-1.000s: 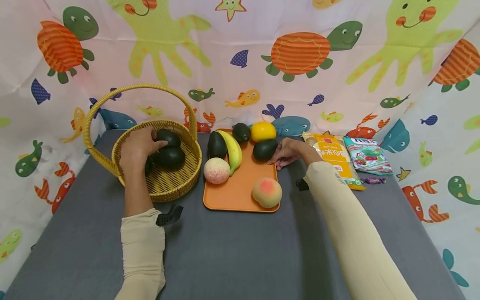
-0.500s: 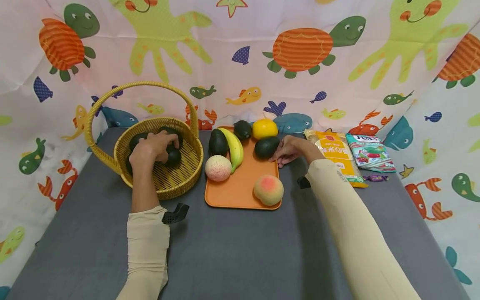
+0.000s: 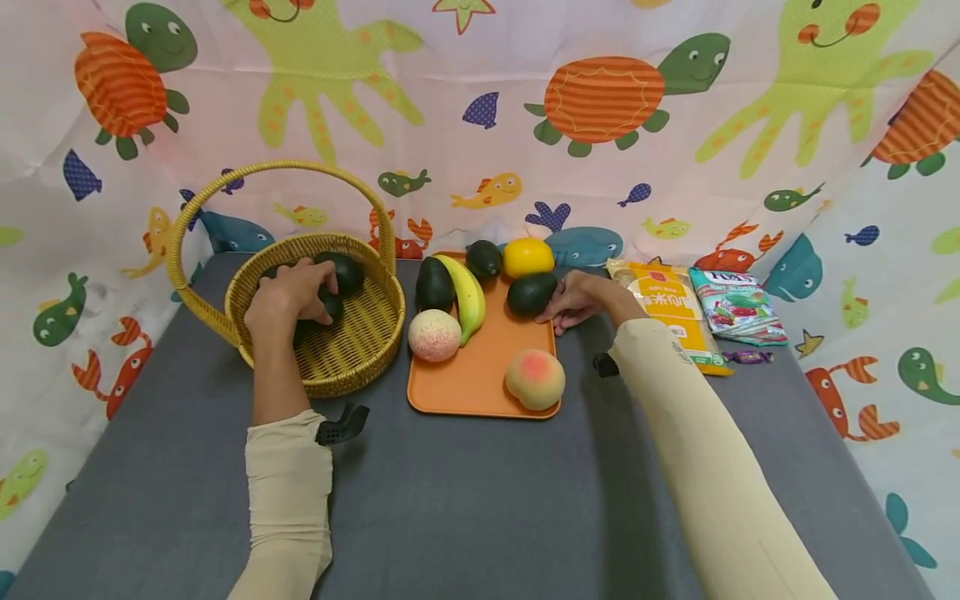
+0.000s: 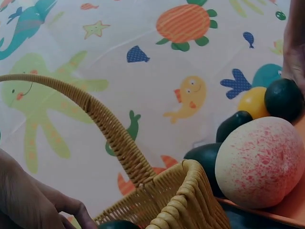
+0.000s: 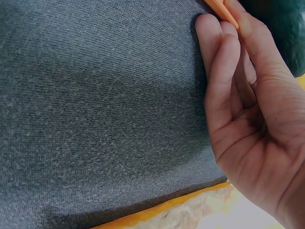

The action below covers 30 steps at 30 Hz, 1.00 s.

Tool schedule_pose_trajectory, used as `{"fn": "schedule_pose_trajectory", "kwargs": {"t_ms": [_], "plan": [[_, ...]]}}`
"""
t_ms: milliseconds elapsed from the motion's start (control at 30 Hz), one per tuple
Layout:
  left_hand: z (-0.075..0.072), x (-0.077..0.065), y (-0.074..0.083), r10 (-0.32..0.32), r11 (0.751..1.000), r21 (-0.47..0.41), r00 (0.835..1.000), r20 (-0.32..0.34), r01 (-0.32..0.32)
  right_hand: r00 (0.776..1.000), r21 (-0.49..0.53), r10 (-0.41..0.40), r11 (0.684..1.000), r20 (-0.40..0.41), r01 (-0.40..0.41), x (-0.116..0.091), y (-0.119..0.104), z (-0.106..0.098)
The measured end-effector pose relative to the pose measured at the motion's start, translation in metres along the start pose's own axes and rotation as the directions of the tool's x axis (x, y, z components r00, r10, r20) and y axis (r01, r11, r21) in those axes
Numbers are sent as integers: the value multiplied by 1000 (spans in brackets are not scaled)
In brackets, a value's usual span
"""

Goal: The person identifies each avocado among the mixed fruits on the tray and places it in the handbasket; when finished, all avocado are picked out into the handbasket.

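Note:
My left hand (image 3: pixel 283 298) reaches down into the yellow wicker basket (image 3: pixel 375 358), thumb and index finger around a dark green avocado (image 3: pixel 332 307). Another avocado (image 3: pixel 343 273) lies just behind it in the basket, and more dark fruit is partly hidden under the hand. My right hand (image 3: pixel 576 302) pinches the right rim of the orange tray (image 3: pixel 480 392); the right wrist view shows its thumb and fingers on the tray edge (image 5: pixel 224 12). Close by those fingers an avocado (image 3: pixel 531 295) rests on the tray.
Also on the tray are a banana (image 3: pixel 468 296), a speckled peach (image 3: pixel 435 336), a blushed peach (image 3: pixel 536 380), a lemon (image 3: pixel 528 258) and two more avocados (image 3: pixel 435 283). To the right lie a yellow food bag (image 3: pixel 667 308), a teal candy bag (image 3: pixel 738 304) and a purple wrapped candy (image 3: pixel 748 357).
My left hand has shifted about among the avocados in the basket, rightward and then slightly back left, and the avocados there have changed places. My right hand stays on the tray rim.

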State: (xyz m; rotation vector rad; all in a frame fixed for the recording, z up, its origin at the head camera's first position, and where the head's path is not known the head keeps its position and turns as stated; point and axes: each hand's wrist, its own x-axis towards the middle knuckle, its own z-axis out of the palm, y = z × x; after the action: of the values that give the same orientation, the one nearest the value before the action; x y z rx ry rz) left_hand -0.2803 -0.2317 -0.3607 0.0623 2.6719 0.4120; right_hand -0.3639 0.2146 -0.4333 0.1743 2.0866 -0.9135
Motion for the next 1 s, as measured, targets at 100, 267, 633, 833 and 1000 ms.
{"fn": "schedule_pose_trajectory", "kwargs": {"t_ms": [100,267,633,833,1000], "plan": [[0,1,-1,15,1000,26,1000,-7,-15,1000,5,-1,1000,11,1,0,0,0],[-1,2,-1,28,999,29,1000,-1,-28,1000,19,16,1000,21,-16,1,0,-1],[-5,0,-1,16,999,37,1000,-15,-15,1000,5,14,1000,1,-14,1,-1,-1],[-9,-6,2,54,997,50,998,-40,-52,1000,17,3,1000,13,-3,2,-1,-2],[-13,-12,15,101,994,41,992,-73,-98,1000,31,-1,1000,21,1,2,1,-1]]}}
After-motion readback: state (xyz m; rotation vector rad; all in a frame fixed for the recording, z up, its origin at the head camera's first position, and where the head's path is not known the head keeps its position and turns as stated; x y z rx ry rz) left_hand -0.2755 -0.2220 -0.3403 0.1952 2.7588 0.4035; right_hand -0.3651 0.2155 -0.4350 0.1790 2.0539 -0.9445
